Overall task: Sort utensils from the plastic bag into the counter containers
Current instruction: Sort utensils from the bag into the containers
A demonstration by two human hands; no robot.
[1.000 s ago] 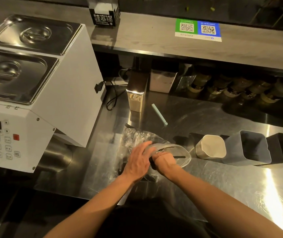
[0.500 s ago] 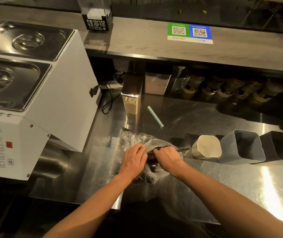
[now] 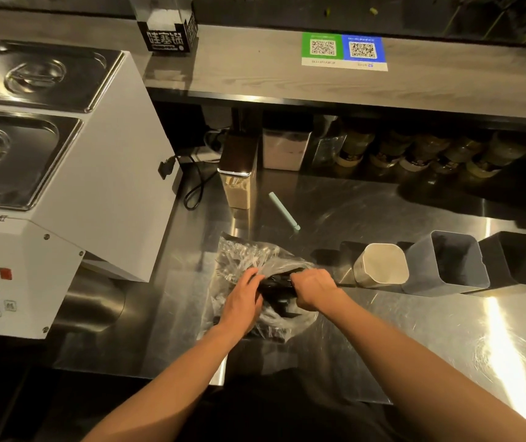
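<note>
Compared with a second ago, the clear rim of the plastic bag (image 3: 246, 257) no longer arches in a wide oval round our right hand (image 3: 314, 289). The film has slumped and bunches against both wrists. Half a second ago a thin dark handle poked out past the right knuckles towards the white container (image 3: 382, 265); now only a faint dark line shows there, and we cannot tell if it is the same handle or a shadow. More of the dark utensils (image 3: 278, 281) is bared between our hands than before, and both hands sit in much the same spot.

The utensils lie as a bundle across the mouth of the bag. Their long axis runs roughly left to right, with the right-hand end towards the white container. The ends are too dark for us to say which is handle and which is head. The bag lies flat on the steel counter (image 3: 398, 339), its crumpled closed end away from us and to the left, near the white machine (image 3: 96, 199).

Our right hand is clenched round the bundle, knuckles up. Our left hand (image 3: 241, 303) grips the film at the bag's mouth with bent fingers.

Right of the bag the white container, the grey container (image 3: 446, 266) and the black container (image 3: 517, 264) stand in a row. A pale green stick (image 3: 284, 210) lies on the counter beyond the bag.
</note>
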